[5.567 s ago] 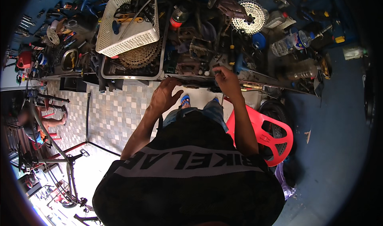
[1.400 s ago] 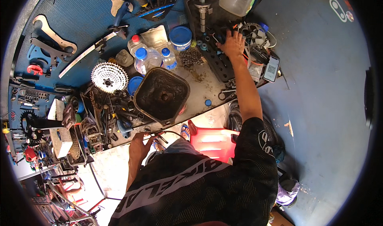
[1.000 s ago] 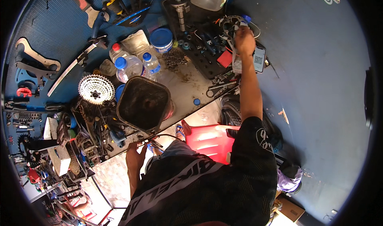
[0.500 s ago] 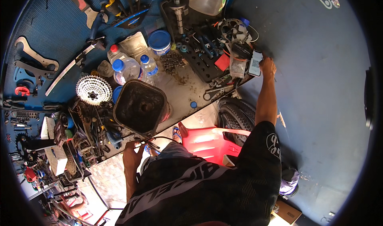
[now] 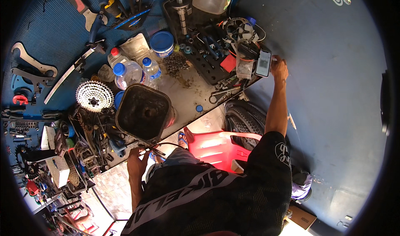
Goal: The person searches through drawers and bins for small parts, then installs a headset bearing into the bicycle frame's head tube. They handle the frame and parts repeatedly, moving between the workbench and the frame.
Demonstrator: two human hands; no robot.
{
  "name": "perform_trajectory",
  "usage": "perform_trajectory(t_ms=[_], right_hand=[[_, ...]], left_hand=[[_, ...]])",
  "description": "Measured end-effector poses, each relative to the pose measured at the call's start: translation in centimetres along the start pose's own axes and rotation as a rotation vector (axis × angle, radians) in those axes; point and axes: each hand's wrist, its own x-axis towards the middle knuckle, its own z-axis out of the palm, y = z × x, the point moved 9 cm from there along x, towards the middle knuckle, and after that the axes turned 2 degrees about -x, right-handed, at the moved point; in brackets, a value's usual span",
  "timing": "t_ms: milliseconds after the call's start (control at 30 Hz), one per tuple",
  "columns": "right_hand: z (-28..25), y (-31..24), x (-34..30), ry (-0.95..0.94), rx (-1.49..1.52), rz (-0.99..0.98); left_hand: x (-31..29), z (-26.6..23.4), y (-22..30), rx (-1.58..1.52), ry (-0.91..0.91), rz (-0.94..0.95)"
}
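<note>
— Right hand (image 5: 280, 68) is now sitting just right of the phone (image 5: 263, 64), no longer over the parts pile (image 5: 243, 33).
— Gripping?
— Can't tell; it's half-curling, contact too small to read.
— Left?
— Left hand (image 5: 136, 163) is pinching a dark hose (image 5: 167, 143); it's arcing off rightward, grip hiding one end.

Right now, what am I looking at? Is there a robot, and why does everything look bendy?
No robot: these are a person's own bare hands. A wide camera on their head looks down, so straight edges bend. The left hand holds a thin dark thing, hard to name. The right hand is beside a phone; I can't tell whether they touch. On the workbench are clear bottles, a blue-lidded tub and a dark, square-topped container.
</note>
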Motion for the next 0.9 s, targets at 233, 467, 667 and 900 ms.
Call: perform_trajectory(t_ms=[233, 467, 667, 900], right_hand=[[1.2, -0.2, 0.0, -0.050, -0.042, -0.075], [3.4, -2.7, -0.6, -0.176, -0.170, -0.127], [3.6, -2.1, -0.2, -0.141, -0.166, -0.100], [2.8, -2.3, -0.1, -0.102, -0.164, -0.152]], left_hand=[[0.2, 0.3, 0.0, -0.051, -0.006, 0.028], [-0.2, -0.1, -0.5, -0.041, -0.004, -0.006], [-0.2, 0.0, -0.7, -0.019, -0.001, -0.011], [-0.2, 0.2, -1.1, -0.033, 0.003, -0.021]])
